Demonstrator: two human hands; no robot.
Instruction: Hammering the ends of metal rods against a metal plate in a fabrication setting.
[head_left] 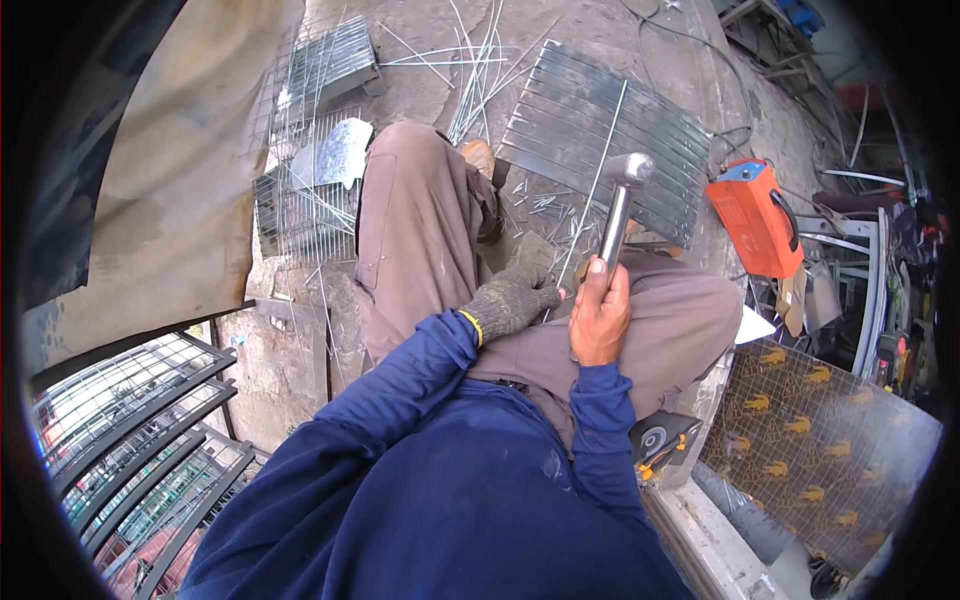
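- Right hand (pixel 600 315), bare, wraps the hammer (pixel 617 215); its head shows over the slatted panel (pixel 560 100), toward the near edge.
- Steel head looks heavy; shiny handle could slip, so grip low!
- Rod (pixel 606 150) runs from the panel's far edge past its near one: thin, likely light, springy; hold an end.
- Left hand (pixel 510 300), knit-gloved, meets the rod's lower end; pinching or not, can't tell.

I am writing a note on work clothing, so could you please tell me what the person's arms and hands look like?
Both arms are in long, dark blue sleeves, wrinkled and reaching about to the wrists. The left hand wears a grey-brown knitted glove with a yellow edge at its cuff. The right hand is bare, with no glove.
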